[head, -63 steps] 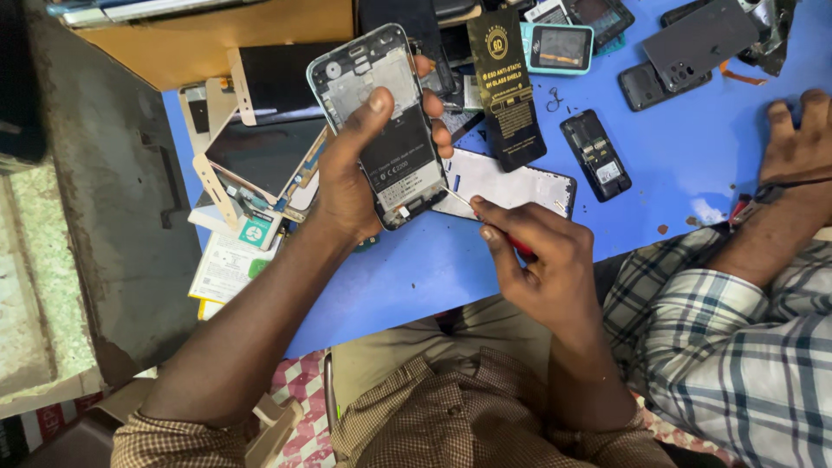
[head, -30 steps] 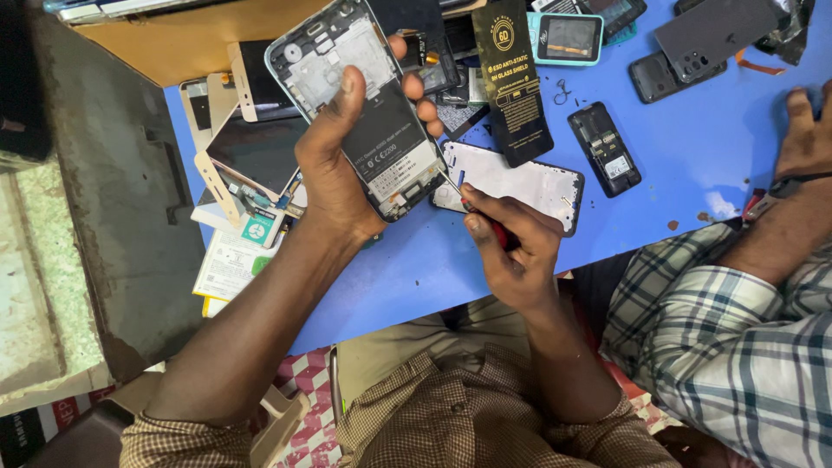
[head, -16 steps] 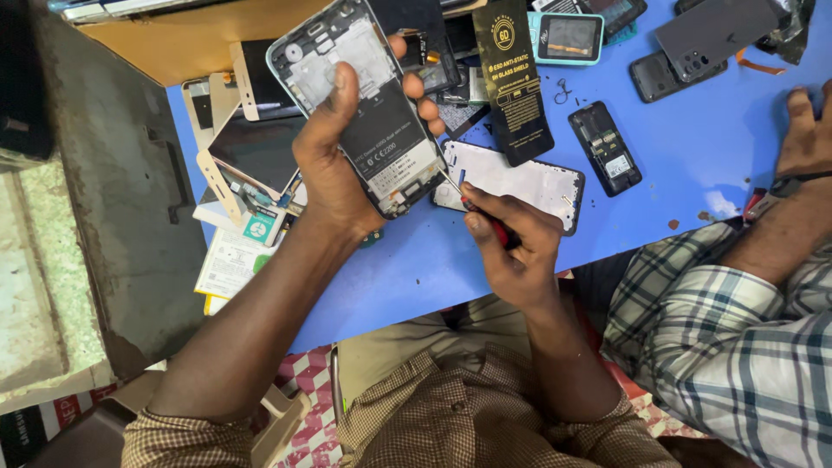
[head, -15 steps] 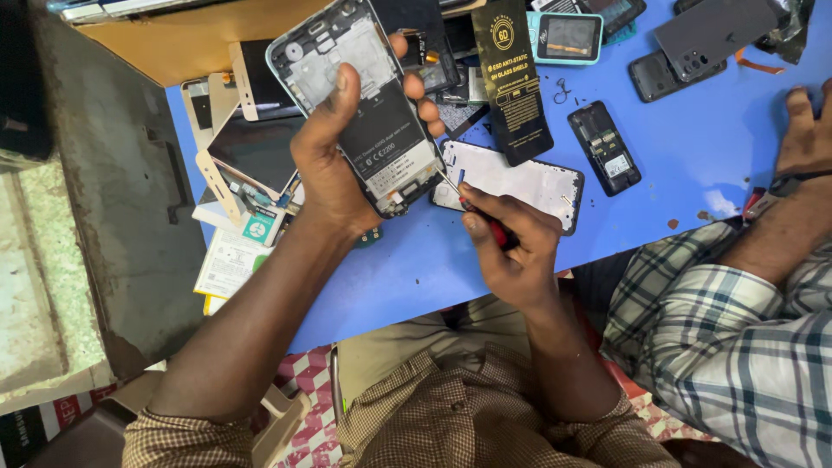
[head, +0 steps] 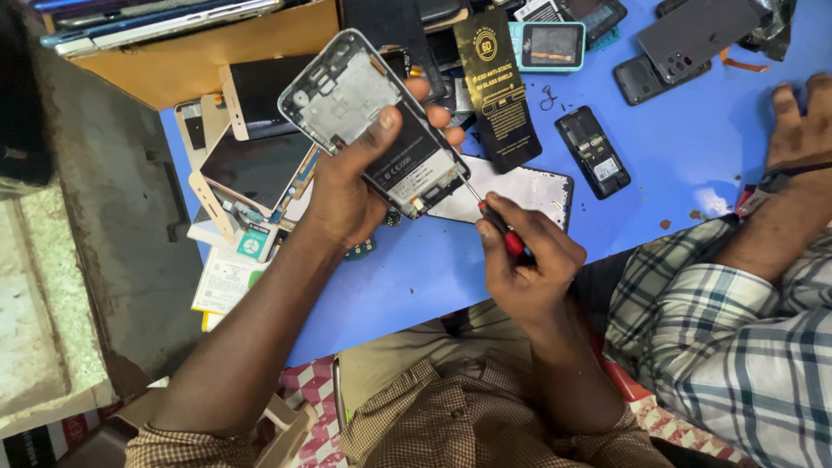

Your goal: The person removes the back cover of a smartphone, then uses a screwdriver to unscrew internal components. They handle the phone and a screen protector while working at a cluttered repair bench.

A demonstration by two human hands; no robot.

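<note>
Above blue table: left hand grips opened phone; black packet beside.

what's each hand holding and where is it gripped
Left hand grips the opened silver-framed phone across its middle; right hand pinches the small red-handled screwdriver by its handle.

The right hand hides most of the screwdriver handle
</note>
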